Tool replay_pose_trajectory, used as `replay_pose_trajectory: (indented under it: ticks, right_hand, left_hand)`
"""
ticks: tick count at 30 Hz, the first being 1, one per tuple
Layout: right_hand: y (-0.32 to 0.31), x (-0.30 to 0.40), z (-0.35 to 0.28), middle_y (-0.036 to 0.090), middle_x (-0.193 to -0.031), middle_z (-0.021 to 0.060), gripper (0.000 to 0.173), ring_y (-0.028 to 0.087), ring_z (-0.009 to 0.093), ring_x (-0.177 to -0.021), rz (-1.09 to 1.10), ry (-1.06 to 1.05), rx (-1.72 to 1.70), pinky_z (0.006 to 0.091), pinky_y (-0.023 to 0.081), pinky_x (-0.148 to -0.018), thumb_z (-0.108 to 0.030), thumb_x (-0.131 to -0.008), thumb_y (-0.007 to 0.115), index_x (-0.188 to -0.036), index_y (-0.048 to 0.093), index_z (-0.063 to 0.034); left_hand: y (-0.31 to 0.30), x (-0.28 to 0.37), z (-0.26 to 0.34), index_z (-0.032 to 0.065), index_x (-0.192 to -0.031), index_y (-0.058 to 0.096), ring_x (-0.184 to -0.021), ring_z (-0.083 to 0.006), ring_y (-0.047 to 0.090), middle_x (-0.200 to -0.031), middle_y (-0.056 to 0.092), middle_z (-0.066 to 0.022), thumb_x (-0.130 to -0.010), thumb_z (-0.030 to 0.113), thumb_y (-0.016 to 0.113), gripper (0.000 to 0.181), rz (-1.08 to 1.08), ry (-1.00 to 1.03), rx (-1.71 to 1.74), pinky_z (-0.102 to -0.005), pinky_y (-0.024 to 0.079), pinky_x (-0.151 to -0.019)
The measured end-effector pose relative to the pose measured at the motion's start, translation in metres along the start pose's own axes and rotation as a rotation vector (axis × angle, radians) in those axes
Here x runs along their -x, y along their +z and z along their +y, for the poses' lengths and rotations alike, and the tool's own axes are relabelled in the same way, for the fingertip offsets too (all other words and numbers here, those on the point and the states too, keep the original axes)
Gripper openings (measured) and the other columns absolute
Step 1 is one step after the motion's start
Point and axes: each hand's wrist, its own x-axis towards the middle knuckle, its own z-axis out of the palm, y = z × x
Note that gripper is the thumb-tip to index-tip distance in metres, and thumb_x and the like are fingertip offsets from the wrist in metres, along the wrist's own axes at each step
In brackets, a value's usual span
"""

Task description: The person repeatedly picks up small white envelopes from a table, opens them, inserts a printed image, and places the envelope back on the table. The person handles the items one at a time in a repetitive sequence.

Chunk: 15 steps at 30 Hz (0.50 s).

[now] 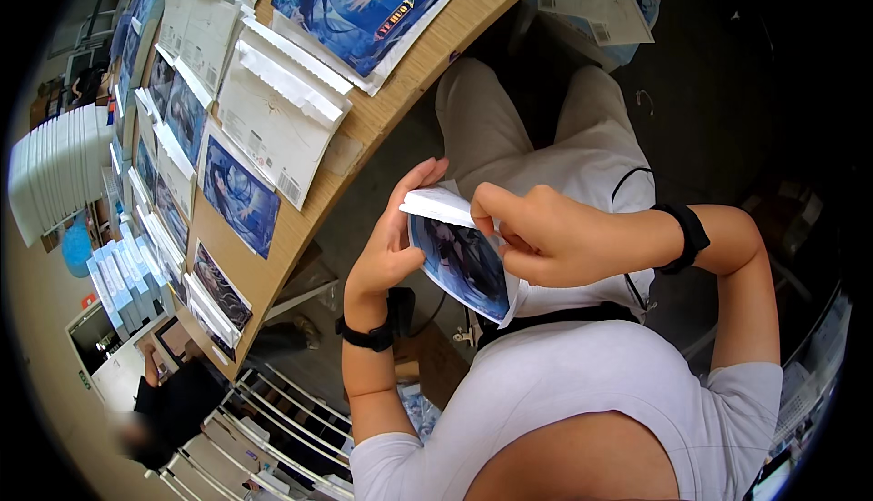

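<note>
A printed packet (pixel 460 255) with a dark-and-blue illustrated front and a white flap (pixel 440 206) is held over my lap. My left hand (pixel 385 249) grips its left side, thumb on the printed face and fingers behind. With bent fingers, my right hand (pixel 545 235) pinches the packet's upper right edge, by the end of the flap. The packet bows between the two hands. Its back is hidden, and whether anything is inside cannot be seen. Each wrist wears a black band.
On my left, a wooden table (pixel 372 134) bears several illustrated packets (pixel 239 191) and white-backed ones (pixel 273 116). White stacked pieces (pixel 61 160) stand beyond. A box with packets (pixel 593 10) sits past my knees. A person in black (pixel 181 399) is near a white metal rack (pixel 286 426).
</note>
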Motion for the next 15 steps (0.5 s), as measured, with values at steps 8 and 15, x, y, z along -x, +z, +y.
replay_pose_trajectory:
  ticks: [8,15]
  right_hand:
    - [0.000,0.006,0.005,0.048,-0.048,0.0089,0.023,0.047,0.018,-0.038,-0.072,-0.099,0.004,0.0292,0.032,-0.040,0.002,-0.075,0.047,-0.094,0.036,-0.0028]
    - [-0.007,0.003,-0.004,0.053,-0.054,0.0114,0.029,0.054,0.030,-0.047,-0.228,-0.012,0.019,0.0379,0.038,-0.044,-0.002,-0.074,0.052,-0.098,0.036,-0.0037]
  left_hand:
    - [0.009,0.003,0.010,-0.0011,-0.138,0.023,-0.123,-0.0209,0.035,-0.134,0.035,-0.0129,-0.051,0.002,0.043,0.089,-0.044,0.009,-0.003,-0.0302,0.020,-0.104]
    - [0.013,0.008,0.015,0.0009,-0.139,0.022,-0.118,-0.0191,0.037,-0.125,0.038,-0.0092,-0.054,0.010,0.051,0.090,-0.020,-0.050,0.024,-0.0295,0.021,-0.103]
